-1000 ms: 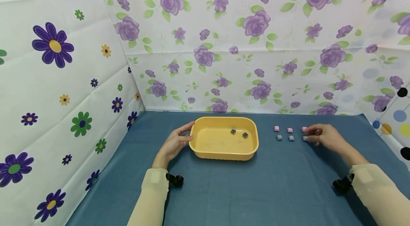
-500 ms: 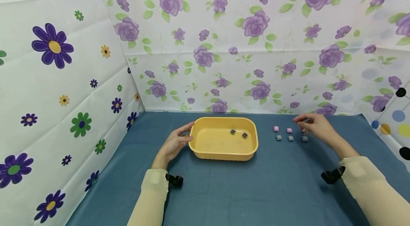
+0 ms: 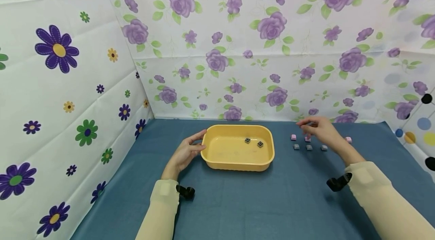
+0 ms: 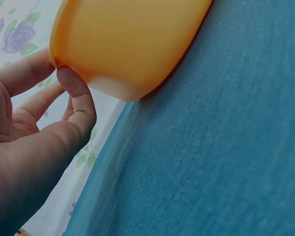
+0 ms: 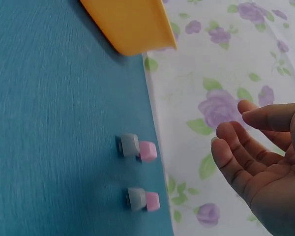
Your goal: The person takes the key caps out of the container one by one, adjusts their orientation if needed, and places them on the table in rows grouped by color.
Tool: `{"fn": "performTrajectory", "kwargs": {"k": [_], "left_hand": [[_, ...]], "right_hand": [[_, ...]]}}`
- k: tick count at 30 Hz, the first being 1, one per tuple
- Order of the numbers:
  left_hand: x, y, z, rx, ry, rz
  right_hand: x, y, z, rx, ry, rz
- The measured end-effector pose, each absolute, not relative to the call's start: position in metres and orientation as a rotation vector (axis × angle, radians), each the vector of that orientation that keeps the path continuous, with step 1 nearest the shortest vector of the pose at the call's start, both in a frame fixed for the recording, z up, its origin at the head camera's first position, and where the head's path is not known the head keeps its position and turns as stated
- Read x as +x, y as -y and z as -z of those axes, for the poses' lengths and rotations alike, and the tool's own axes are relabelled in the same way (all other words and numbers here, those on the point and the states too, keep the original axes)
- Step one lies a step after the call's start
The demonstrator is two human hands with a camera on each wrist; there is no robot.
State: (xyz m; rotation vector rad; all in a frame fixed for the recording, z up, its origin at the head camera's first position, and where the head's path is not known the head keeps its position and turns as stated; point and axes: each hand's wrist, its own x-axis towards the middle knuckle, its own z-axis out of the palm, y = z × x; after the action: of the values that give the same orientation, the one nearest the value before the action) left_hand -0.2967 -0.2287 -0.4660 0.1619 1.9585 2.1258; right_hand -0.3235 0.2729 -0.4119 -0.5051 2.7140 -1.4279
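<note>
A yellow plastic tray (image 3: 238,166) rests on the blue cloth, its left end held by my left hand (image 3: 185,152). In the left wrist view, thumb and index finger pinch the rim of the tray (image 4: 123,49). Two small dark square pieces (image 3: 259,144) lie inside it. My right hand (image 3: 319,131) hovers over small keycap-like blocks, its fingers loosely bent and nothing visible between them. Pink blocks (image 3: 293,137) form the back row and grey blocks (image 3: 309,147) the front row. The right hand and forearm hide part of the rows.
Blue cloth (image 3: 244,206) covers the table. A white curtain with purple roses (image 3: 217,60) hangs along the back edge, and a flowered sheet (image 3: 57,81) closes off the left side. Black wrist cameras (image 3: 185,192) sit on both sleeves.
My right hand has lifted from the right part of the block rows and moved left above them, uncovering a pink block at the far right. The left hand and tray stay put.
</note>
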Motion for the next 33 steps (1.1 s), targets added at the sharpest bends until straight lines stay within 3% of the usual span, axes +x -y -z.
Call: {"fn": "performTrajectory", "kwargs": {"k": [33], "left_hand": [[-0.295, 0.228, 0.465, 0.162, -1.95, -2.136]], "right_hand": [[-0.329, -0.205, 0.398, -0.568, -2.59, 1.55]]}}
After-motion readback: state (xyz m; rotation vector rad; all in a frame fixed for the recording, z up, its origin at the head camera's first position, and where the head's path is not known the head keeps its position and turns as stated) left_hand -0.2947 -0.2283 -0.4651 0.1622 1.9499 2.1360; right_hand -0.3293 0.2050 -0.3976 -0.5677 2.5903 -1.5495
